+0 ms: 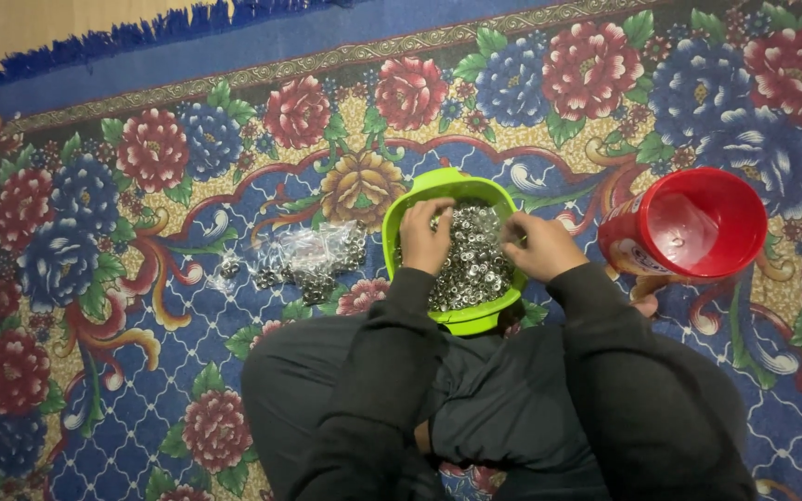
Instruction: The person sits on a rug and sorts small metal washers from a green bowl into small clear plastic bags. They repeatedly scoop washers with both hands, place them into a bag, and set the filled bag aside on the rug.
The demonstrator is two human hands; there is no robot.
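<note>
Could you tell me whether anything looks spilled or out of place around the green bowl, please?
Nothing looks spilled. The small metal pieces stay inside the green bowl, more sit in a clear bag on the rug, and the red container lies tipped sideways.

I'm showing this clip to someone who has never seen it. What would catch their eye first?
Probably the green bowl at centre, heaped with small silvery metal pieces, with the left hand and right hand both in it. Right of it lies a bright red container, tipped on its side with its mouth showing. Left of the bowl lies a clear bag of similar pieces, all on a flowered carpet.
</note>
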